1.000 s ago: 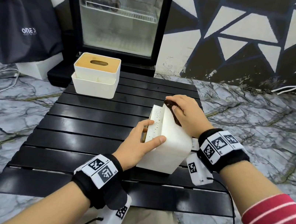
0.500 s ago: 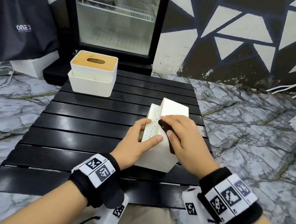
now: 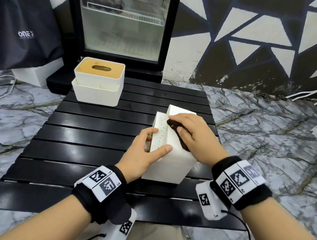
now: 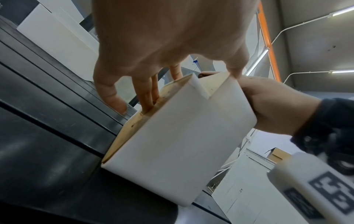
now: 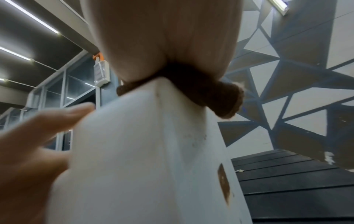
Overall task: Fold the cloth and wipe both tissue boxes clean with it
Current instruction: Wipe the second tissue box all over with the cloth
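Black slatted table [image 3: 87, 146], cloth [image 3: 173, 124] on tissue box [image 3: 169, 165]

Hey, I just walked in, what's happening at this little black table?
A person is wiping a white tissue box that lies tipped on its side on the black slatted table. Their left hand steadies it, thumb on the upper face and fingers against the wooden lid side. Their right hand presses a folded dark cloth onto that upper face. A second tissue box stands upright at the table's far left corner, with neither hand on it.
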`<state>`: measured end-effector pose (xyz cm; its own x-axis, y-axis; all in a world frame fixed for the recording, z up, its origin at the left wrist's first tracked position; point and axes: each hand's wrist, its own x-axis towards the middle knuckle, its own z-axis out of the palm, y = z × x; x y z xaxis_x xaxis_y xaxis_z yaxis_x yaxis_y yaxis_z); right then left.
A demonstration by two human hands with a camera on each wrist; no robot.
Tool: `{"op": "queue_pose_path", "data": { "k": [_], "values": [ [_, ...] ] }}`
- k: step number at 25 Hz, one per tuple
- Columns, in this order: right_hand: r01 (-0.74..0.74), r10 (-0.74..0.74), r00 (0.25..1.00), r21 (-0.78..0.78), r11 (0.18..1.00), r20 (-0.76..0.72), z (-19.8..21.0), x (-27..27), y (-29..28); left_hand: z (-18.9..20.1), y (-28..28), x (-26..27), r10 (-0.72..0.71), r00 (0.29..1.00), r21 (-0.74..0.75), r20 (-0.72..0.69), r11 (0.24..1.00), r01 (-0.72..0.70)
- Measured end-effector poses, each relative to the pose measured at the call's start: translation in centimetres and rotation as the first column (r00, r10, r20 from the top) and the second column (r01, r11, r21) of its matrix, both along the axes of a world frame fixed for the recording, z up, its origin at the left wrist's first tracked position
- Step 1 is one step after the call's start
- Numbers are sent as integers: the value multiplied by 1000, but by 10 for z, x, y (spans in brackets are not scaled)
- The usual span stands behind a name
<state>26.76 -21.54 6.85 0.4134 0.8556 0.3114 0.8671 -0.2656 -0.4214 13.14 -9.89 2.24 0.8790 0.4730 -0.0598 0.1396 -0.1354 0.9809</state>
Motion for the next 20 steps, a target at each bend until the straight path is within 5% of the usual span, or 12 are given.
{"op": "queue_pose_path", "data": {
  "k": [9, 13, 17, 20],
  "values": [
    [118, -116, 990, 22, 993, -78, 11, 21, 21, 1, 4, 1, -16, 999, 27, -40, 999, 17],
    [269, -217, 934, 156, 951, -285, 16, 20, 7, 14, 6, -2, -74, 992, 71, -100, 994, 81],
    [379, -247, 868, 253, 890, -431, 17, 21, -18, 31, -6, 5, 10, 999, 384, -40, 923, 6],
    [398, -250, 855, 266, 878, -455, 14, 16, -35, 46, -32, 18, 97, 975, 594, -198, 803, 41]
  ]
}}
